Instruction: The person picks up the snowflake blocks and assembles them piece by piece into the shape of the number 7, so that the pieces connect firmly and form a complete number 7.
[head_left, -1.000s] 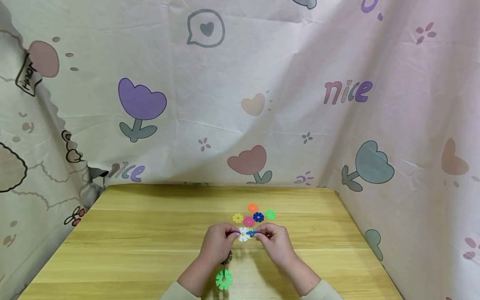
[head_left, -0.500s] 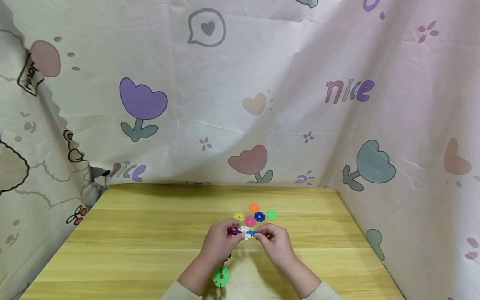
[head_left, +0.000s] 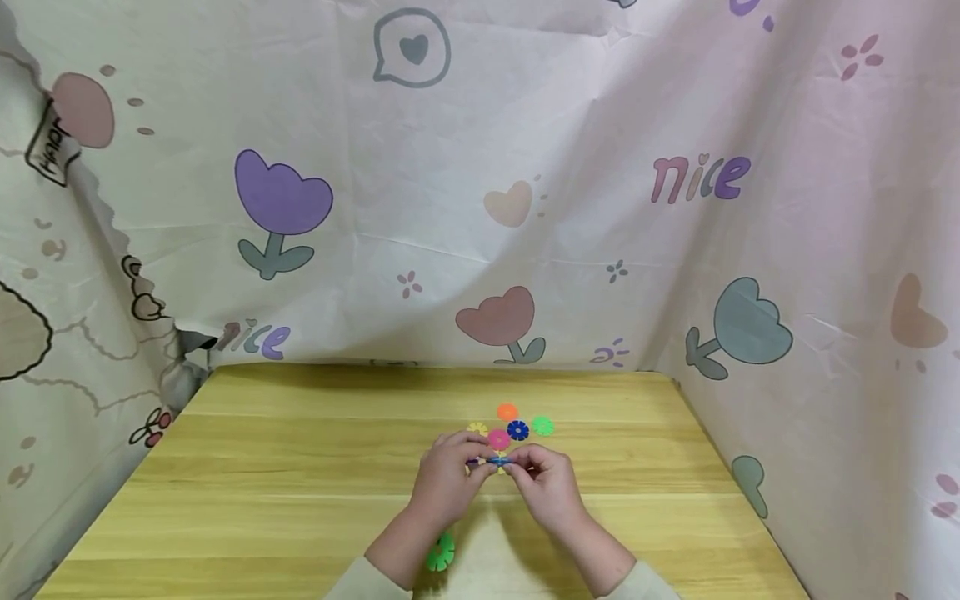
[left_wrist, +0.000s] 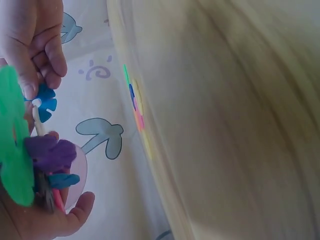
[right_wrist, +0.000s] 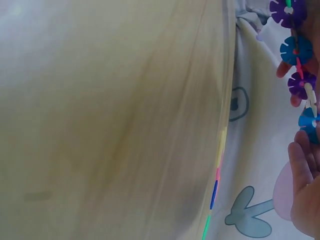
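My left hand (head_left: 448, 479) grips a chain of notched plastic snowflake discs, slotted edge to edge. A green disc (head_left: 441, 552) hangs from the chain below my left wrist. In the right wrist view the chain runs through purple discs (right_wrist: 300, 85), blue, pink and a white disc (right_wrist: 310, 95) seen nearly edge-on. At its end is a blue disc (right_wrist: 308, 125), which my right hand (head_left: 547, 483) pinches between thumb and fingers. The blue disc meets the white one; how deep their slots sit is too small to tell. Both hands are close together above the table.
Beyond my hands, loose discs lie on the wooden table (head_left: 300, 467): orange (head_left: 507, 412), green (head_left: 543, 426), dark blue (head_left: 517, 430), pink (head_left: 498, 439) and yellow (head_left: 477, 429). A printed cloth (head_left: 420, 167) hangs behind the table and along its sides.
My left hand has moved right, closer to my right hand, and turned so that it covers most of the white and purple discs. The hanging green disc has shifted slightly. The loose discs stay put.
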